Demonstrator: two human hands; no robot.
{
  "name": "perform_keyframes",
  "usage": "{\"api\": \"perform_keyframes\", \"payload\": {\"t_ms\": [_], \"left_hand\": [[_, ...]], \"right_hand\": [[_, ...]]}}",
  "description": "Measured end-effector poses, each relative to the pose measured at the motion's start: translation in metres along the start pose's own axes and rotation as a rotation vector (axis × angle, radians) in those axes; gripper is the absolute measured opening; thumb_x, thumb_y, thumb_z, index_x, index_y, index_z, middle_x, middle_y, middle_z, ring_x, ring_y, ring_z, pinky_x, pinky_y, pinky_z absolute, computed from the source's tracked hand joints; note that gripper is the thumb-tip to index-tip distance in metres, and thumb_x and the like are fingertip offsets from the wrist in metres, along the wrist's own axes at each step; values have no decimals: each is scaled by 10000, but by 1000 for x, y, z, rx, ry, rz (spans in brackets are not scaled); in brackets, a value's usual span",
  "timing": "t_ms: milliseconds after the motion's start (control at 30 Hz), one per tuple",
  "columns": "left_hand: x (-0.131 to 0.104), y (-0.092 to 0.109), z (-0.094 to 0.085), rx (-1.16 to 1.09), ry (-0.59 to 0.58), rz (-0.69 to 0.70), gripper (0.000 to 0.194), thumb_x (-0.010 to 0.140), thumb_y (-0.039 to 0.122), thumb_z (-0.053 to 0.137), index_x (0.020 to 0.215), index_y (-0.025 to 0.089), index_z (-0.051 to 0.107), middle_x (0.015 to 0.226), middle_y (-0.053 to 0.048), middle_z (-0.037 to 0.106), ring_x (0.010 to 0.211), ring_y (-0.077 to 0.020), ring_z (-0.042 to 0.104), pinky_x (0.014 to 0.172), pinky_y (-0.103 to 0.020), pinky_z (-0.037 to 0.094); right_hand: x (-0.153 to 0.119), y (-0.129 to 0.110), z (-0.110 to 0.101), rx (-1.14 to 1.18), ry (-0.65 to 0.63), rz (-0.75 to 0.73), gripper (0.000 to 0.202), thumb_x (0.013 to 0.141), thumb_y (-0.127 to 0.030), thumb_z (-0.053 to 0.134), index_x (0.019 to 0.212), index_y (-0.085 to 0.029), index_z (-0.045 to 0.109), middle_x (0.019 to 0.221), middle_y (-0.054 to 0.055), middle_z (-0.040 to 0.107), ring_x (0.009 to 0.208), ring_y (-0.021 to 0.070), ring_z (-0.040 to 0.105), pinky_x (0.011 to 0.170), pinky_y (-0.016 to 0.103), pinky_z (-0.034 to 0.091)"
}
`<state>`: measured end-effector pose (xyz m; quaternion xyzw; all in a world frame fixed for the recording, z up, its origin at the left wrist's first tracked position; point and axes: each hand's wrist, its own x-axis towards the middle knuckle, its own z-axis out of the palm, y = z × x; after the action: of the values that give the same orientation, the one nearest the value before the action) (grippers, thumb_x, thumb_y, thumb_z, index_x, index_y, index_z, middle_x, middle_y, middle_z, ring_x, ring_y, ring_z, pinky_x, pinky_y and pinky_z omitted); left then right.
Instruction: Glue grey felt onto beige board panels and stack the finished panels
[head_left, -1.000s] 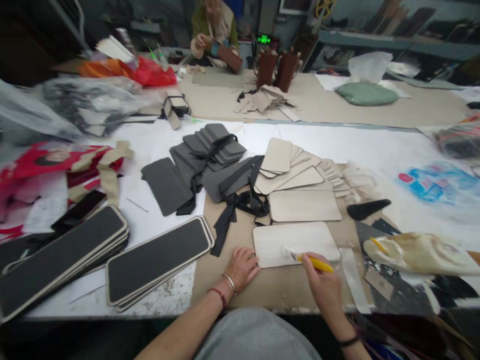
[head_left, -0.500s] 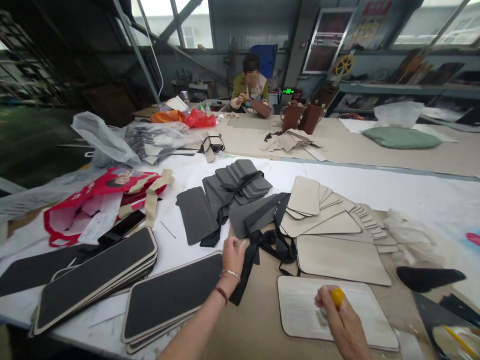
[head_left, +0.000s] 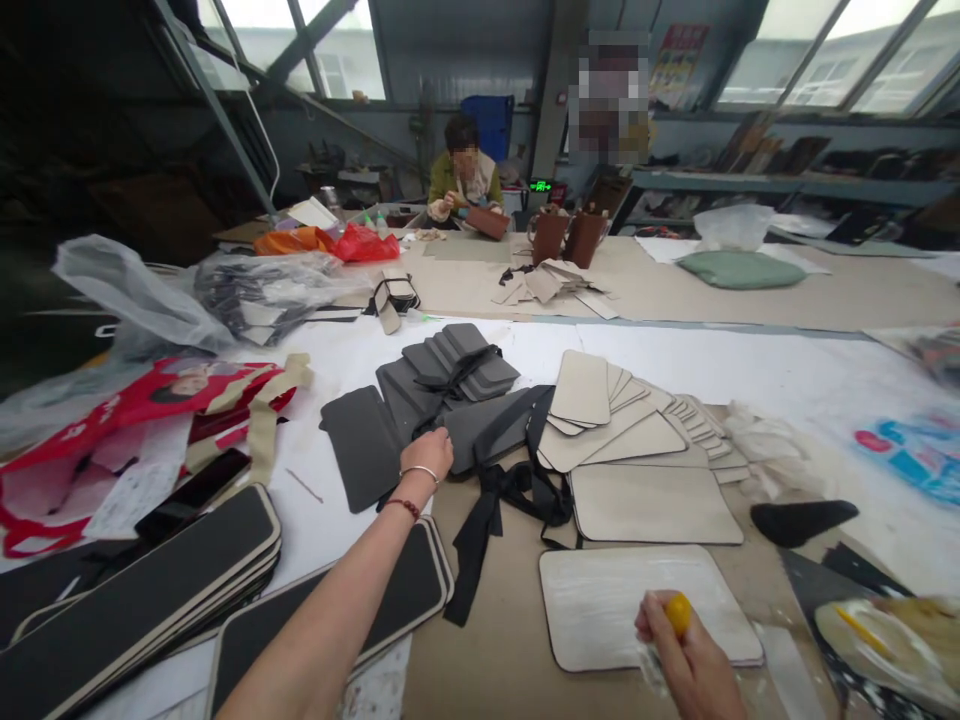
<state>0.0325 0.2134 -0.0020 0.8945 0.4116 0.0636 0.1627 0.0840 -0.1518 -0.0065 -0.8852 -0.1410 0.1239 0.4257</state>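
Observation:
My right hand (head_left: 694, 650) is closed round a brush with a yellow knobbed handle (head_left: 678, 614). Its pale, blurred end is low over a beige rounded panel (head_left: 600, 610) streaked with a whitish wet coat. My left hand (head_left: 427, 455), wearing a bangle and a beaded bracelet, reaches to the dark grey panels (head_left: 484, 430). Its fingers are curled in at their near edge; what they pinch, if anything, is hidden. Black straps (head_left: 517, 490) lie tangled to the right of that hand. Beige panels (head_left: 656, 500) are fanned out behind the coated one.
Long black panels with beige edges are stacked at left (head_left: 150, 610) and under my left forearm (head_left: 405, 590). A glue-smeared dish (head_left: 862, 640) and a black curved piece (head_left: 802, 522) lie at right. A red bag (head_left: 150, 420) is at left. Across the tables a co-worker (head_left: 465, 180) handles a brown piece.
My left hand has moved forward and left, from the black straps to the dark grey panels. My right hand keeps the brush over the beige panel, nearer its front edge. The view has turned right.

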Motion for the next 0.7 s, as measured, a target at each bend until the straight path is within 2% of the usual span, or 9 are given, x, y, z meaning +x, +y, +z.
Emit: {"api": "perform_keyframes", "payload": {"t_ms": [100,200,300,400,467,500,600,700], "left_hand": [[3,10,-25,61,57,120,191,814,256,412,742,212,583,805,-70,628,775,-200,592,664,-299,398],[4,21,-53,78,147,236,198,826,248,394,716,204,553,834,-61,597,785,-175,565,683,-281,399],[1,32,-88,69,241,333,207,833,224,378,661,202,490,744,-23,554,716,-132,525,680,-246,385],[-16,45,-127,-33,440,419,231,794,209,422,565,203,392,576,34,437,566,-98,428,603,-222,352],[-36,54,-151,-180,580,482,261,760,220,468,528,199,351,508,61,355,488,-80,342,535,-215,315],[-48,58,-162,-264,611,508,267,749,232,488,522,198,352,491,69,333,467,-74,313,507,-214,297],[-87,70,-188,-494,546,550,266,739,278,538,526,198,400,488,73,345,448,-68,301,447,-217,268],[-119,79,-200,-661,469,605,251,718,286,598,534,202,449,516,61,397,461,-73,331,425,-227,266]], "right_hand": [[-1,4,-5,-15,-49,-40,413,804,-601,364,688,-228,496,603,4,561,597,172,560,605,262,443],[-1,6,-12,-21,-30,-106,402,829,-576,344,687,-228,487,609,5,566,613,168,569,622,261,446],[1,4,-21,-39,-2,-173,396,843,-559,324,665,-233,460,569,-12,522,566,157,537,595,262,435],[7,-5,-26,-21,4,-186,381,837,-558,330,673,-235,450,532,-30,472,514,150,494,554,266,422],[14,-13,-29,32,5,-187,377,822,-567,351,700,-229,466,530,-31,468,512,151,485,543,272,414],[19,-17,-30,66,8,-188,381,815,-572,361,709,-224,475,529,-30,467,513,151,480,542,274,409],[38,-30,-35,190,2,-168,407,801,-589,390,731,-203,501,517,-38,442,507,140,457,527,271,384],[57,-40,-39,363,-61,-99,456,758,-625,456,755,-176,530,543,-42,428,472,110,403,462,248,329]]}}
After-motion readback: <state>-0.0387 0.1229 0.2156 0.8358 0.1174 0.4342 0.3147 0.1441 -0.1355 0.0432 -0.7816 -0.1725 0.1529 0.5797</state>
